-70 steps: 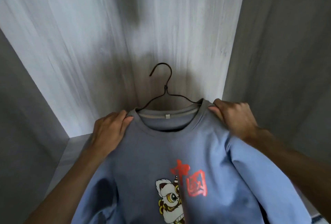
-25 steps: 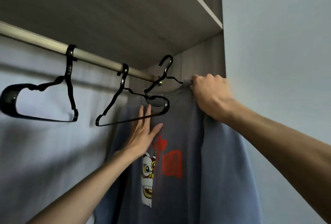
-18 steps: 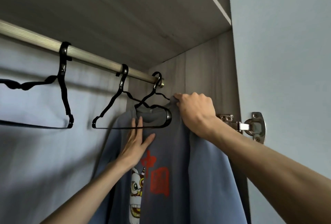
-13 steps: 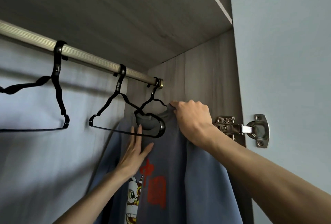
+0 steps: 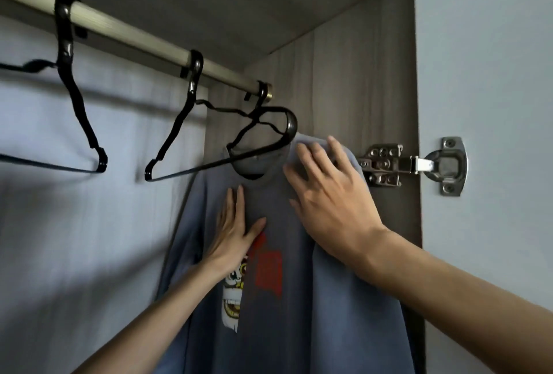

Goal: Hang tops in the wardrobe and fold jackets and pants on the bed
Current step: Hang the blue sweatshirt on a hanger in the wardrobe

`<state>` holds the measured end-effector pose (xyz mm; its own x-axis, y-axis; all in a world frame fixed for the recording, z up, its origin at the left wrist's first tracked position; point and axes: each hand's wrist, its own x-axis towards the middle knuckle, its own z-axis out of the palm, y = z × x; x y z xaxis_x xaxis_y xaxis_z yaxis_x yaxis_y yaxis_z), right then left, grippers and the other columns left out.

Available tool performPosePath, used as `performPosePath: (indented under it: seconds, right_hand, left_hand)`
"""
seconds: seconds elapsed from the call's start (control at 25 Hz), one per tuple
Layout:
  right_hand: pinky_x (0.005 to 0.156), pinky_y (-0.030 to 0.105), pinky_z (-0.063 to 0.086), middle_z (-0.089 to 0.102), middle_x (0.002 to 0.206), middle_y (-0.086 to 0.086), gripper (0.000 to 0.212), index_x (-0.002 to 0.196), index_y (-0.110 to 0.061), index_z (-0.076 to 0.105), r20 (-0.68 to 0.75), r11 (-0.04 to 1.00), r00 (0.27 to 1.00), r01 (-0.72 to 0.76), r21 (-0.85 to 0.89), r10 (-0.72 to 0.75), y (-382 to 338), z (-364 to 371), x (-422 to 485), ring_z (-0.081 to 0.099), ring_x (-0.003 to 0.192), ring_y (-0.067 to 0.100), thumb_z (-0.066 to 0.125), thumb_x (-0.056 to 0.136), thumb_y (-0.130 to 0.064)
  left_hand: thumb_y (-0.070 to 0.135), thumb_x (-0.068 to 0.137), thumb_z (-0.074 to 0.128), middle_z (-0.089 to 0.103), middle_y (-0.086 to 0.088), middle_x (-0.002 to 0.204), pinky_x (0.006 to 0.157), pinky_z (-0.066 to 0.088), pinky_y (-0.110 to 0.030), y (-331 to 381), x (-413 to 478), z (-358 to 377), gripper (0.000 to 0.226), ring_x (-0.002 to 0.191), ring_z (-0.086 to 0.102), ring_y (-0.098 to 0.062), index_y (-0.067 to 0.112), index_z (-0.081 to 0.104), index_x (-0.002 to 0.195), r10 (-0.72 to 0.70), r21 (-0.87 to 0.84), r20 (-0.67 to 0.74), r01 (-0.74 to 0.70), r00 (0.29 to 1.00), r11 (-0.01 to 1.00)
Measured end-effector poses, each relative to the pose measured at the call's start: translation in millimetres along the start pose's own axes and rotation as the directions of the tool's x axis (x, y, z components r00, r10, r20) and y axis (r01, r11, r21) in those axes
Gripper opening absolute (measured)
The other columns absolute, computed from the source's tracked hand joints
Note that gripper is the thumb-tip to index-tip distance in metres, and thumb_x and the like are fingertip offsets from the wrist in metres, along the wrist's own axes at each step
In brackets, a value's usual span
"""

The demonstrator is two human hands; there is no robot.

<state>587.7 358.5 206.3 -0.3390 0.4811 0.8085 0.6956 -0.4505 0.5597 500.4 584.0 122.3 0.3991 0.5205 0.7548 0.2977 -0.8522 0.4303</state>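
While the blue top (image 5: 299,308) hangs on its wire hanger (image 5: 262,97) at the right end of the rail (image 5: 134,34), close against the wardrobe's side panel (image 5: 359,74), the head view shows both hands lying on it. The left hand (image 5: 236,230) presses flat on the chest just under the collar, fingers straight and together. The right hand (image 5: 332,194) rests spread over the right shoulder, gripping nothing. The step looks like settling the garment: smooth outward lightly so both shoulders sit evenly, then nudge the neighbouring empty hanger (image 5: 176,131) leftward along the rail, since its tip crosses the collar and may snag
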Motion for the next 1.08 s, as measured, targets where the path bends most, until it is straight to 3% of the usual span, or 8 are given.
performPosePath:
  seconds: [0.2, 0.28, 0.48, 0.64, 0.72, 0.8, 0.88, 1.08]
  right_hand:
    - [0.122, 0.054, 0.006, 0.051, 0.143, 0.019, 0.056, 0.129, -0.007, 0.063, 0.315, 0.992, 0.946, 0.044, 0.118, -0.080, -48.4, 8.8, -133.1, 0.035, 0.141, 0.034, 0.054, 0.091, -0.047]
    - [0.122, 0.055, 0.002, 0.052, 0.141, 0.021, 0.052, 0.128, -0.005, 0.064, 0.415, 0.990, 0.904, 0.054, 0.126, -0.103, -70.5, 14.2, -168.5, 0.036, 0.141, 0.036, 0.058, 0.091, -0.041]
    - [0.123, 0.050, 0.005, 0.058, 0.135, 0.019, 0.036, 0.119, -0.008, 0.070, 0.343, 0.962, 0.917, 0.123, 0.244, -0.204, -96.7, 24.8, -216.6, 0.044, 0.137, 0.037, 0.060, 0.088, -0.025]
    - [0.122, 0.041, 0.013, 0.068, 0.120, 0.008, 0.022, 0.100, -0.018, 0.075, 0.311, 0.888, 0.917, 0.091, 0.451, -0.252, -107.2, 19.3, -241.5, 0.056, 0.124, 0.028, 0.059, 0.085, -0.020]
    - [0.117, 0.035, 0.027, 0.068, 0.112, -0.002, 0.021, 0.101, -0.025, 0.074, 0.377, 0.732, 0.888, -0.070, 0.677, -0.264, -107.2, 4.7, -252.0, 0.061, 0.112, 0.019, 0.059, 0.088, -0.020]
    - [0.102, 0.033, 0.045, 0.070, 0.106, -0.011, 0.021, 0.107, -0.027, 0.072, 0.557, 0.438, 0.803, -0.430, 0.789, -0.214, -99.8, -24.0, -264.8, 0.065, 0.101, 0.011, 0.057, 0.095, -0.018]
    - [0.088, 0.029, 0.053, 0.072, 0.096, -0.015, 0.019, 0.108, -0.027, 0.072, 0.739, 0.185, 0.649, -0.715, 0.674, -0.184, -86.7, -63.7, -283.3, 0.068, 0.089, 0.006, 0.059, 0.098, -0.018]
    - [0.071, 0.017, 0.049, 0.073, 0.083, -0.010, 0.022, 0.106, -0.028, 0.071, 0.936, 0.191, 0.336, -0.917, 0.350, -0.106, -35.9, -189.4, -376.9, 0.067, 0.072, 0.006, 0.054, 0.098, -0.018]
  left_hand:
    - [0.096, 0.067, -0.003, -0.021, -0.007, 0.163, 0.124, -0.003, -0.041, -47.7, -68.9, 52.2, 0.107, 0.151, -0.016, -0.023, 0.026, -0.029, 0.143, -0.016, 0.131, 0.109, 0.001, 0.994, 0.991]
    - [0.089, 0.078, 0.009, -0.016, -0.012, 0.164, 0.124, -0.001, -0.044, -64.4, -93.3, 68.1, 0.102, 0.152, -0.012, -0.028, 0.023, -0.023, 0.148, -0.110, 0.096, 0.152, 0.096, 0.982, 0.991]
    - [0.045, 0.098, 0.052, -0.004, -0.015, 0.166, 0.119, 0.019, -0.037, -75.4, -128.7, 70.6, 0.088, 0.152, 0.009, -0.028, 0.024, -0.009, 0.157, -0.274, 0.079, 0.287, 0.262, 0.918, 0.962]
    - [0.051, 0.092, 0.061, 0.040, -0.018, 0.153, 0.107, 0.042, -0.043, -68.2, -163.3, 64.0, 0.089, 0.134, 0.047, -0.035, 0.021, 0.010, 0.158, -0.398, 0.232, 0.429, 0.327, 0.811, 0.916]
    - [0.064, 0.088, 0.056, 0.054, -0.010, 0.143, 0.102, 0.047, -0.042, -50.9, -186.1, 50.9, 0.078, 0.127, 0.055, -0.031, 0.025, 0.031, 0.150, -0.401, 0.356, 0.551, 0.229, 0.731, 0.906]
    - [0.063, 0.089, 0.055, 0.065, 0.002, 0.127, 0.097, 0.049, -0.038, -17.7, -212.8, 35.8, 0.054, 0.118, 0.060, -0.023, 0.030, 0.053, 0.131, -0.327, 0.367, 0.643, 0.096, 0.692, 0.925]
    - [0.056, 0.091, 0.058, 0.071, 0.009, 0.105, 0.091, 0.050, -0.037, 29.9, -240.2, 23.0, 0.034, 0.104, 0.065, -0.016, 0.030, 0.061, 0.114, -0.236, 0.269, 0.718, 0.052, 0.655, 0.962]
    - [0.041, 0.095, 0.060, 0.070, 0.008, 0.080, 0.075, 0.058, -0.046, 169.1, -319.7, 36.9, 0.015, 0.075, 0.070, -0.015, 0.027, 0.061, 0.093, -0.010, -0.018, 0.854, 0.049, 0.521, 0.999]
